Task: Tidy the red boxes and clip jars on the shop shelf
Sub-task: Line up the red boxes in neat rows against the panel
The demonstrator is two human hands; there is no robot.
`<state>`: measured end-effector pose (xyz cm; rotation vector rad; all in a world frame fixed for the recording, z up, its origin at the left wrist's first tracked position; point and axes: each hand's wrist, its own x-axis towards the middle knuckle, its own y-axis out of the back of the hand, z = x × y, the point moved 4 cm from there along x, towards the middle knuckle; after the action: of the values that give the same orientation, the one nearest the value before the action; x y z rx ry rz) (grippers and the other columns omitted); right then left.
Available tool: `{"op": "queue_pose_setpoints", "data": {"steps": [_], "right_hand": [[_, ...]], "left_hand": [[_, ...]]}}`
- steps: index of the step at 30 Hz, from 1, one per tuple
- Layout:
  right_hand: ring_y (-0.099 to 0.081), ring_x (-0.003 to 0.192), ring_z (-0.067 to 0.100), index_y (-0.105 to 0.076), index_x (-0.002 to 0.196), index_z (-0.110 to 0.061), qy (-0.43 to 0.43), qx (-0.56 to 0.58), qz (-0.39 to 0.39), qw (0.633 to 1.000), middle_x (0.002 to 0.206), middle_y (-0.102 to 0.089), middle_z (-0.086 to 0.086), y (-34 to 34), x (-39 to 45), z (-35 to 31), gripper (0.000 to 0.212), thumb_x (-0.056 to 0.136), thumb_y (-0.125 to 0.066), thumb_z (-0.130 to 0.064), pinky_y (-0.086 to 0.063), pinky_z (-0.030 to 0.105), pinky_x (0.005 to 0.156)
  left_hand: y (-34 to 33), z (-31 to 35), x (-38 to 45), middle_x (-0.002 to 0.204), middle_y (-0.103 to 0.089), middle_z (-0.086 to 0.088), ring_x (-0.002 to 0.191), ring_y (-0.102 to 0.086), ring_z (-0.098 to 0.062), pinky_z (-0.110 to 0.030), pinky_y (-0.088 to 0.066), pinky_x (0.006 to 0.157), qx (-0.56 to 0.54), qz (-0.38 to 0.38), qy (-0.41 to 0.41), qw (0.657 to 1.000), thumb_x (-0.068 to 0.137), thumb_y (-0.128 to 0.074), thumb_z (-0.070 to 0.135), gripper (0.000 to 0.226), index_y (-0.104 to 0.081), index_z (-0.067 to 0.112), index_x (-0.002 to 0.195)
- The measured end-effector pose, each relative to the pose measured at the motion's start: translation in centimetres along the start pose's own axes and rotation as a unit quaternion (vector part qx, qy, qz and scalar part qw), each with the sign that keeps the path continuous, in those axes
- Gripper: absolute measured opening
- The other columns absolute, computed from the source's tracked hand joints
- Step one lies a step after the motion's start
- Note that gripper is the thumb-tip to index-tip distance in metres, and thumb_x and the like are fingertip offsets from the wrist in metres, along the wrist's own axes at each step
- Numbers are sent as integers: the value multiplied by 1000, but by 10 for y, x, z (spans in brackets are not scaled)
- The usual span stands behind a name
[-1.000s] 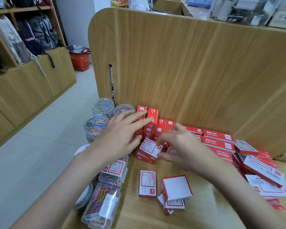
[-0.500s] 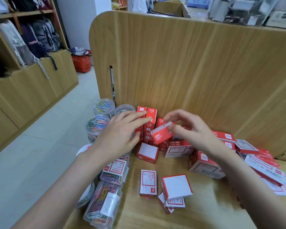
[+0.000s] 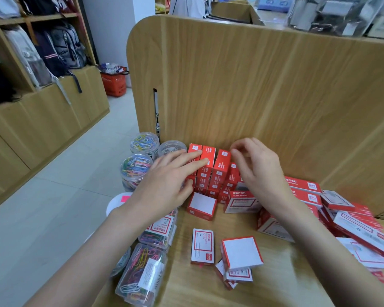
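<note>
Small red boxes (image 3: 205, 171) stand stacked against the wooden back panel (image 3: 253, 85). My left hand (image 3: 169, 185) presses straight fingers against the stack's left side. My right hand (image 3: 259, 171) has curled fingertips pinching the top corner of an upright red box (image 3: 222, 167) at the stack's right end. Clip jars (image 3: 136, 169) stand left of the stack, and others lie on their sides (image 3: 142, 275) near the shelf's front left. Loose small boxes (image 3: 202, 245) lie flat on the shelf (image 3: 275, 289) in front.
Larger red boxes (image 3: 242, 201) and a loose heap of flat ones (image 3: 359, 231) fill the right side. The shelf's left edge drops to the floor, where a red basket (image 3: 114, 82) stands. Backpacks (image 3: 53, 47) hang on shelving at far left.
My right hand lifted a small red box from the front of the pile and stood it upright at the stack's right end. My left hand stayed against the stack.
</note>
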<state>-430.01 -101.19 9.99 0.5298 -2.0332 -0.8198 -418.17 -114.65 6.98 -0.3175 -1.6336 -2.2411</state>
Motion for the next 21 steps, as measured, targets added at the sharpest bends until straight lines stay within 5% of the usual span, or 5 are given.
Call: {"op": "queue_pose_setpoints", "data": {"steps": [4,9,12,17,21], "right_hand": [[-51,86,21,-59,90,-4,109,-61,-15,992,95,-58,8,16,-17,-19,16,90,-45,-13,-38,22,77],[-62,85,24,-64,96,-11,201,-79,-278,936,91,-65,4,-12,-41,-23,19,84,-52,-20,-52,34,69],[-56,104,25,-57,113,-12,193,-128,-369,900,110,-60,6,-31,-35,-30,27,89,-54,-24,-48,38,84],[-56,102,28,-48,118,-13,236,-277,-374,853,108,-60,10,-61,-33,-37,37,88,-54,-34,-45,38,79],[-53,101,26,-47,117,-14,219,-228,-373,873,107,-57,8,-60,-37,-36,37,86,-55,-31,-43,37,78]], "left_hand": [[-1,-1,0,136,-49,7,124,-43,-23,-35,-26,95,13,12,-13,1000,82,-34,29,51,-50,26,131],[-4,-2,0,136,-50,7,122,-40,-19,-35,-28,95,9,26,-18,999,78,-32,27,55,-52,27,129],[-3,-2,0,137,-49,7,123,-38,-18,-35,-27,96,12,26,-20,999,79,-31,28,55,-51,27,130],[-2,-2,0,138,-48,6,124,-40,-21,-37,-26,98,8,17,-20,1000,78,-31,28,56,-51,26,130],[-3,-3,-1,139,-46,7,125,-38,-20,-36,-24,98,9,12,-16,1000,78,-31,28,57,-50,27,131]]}}
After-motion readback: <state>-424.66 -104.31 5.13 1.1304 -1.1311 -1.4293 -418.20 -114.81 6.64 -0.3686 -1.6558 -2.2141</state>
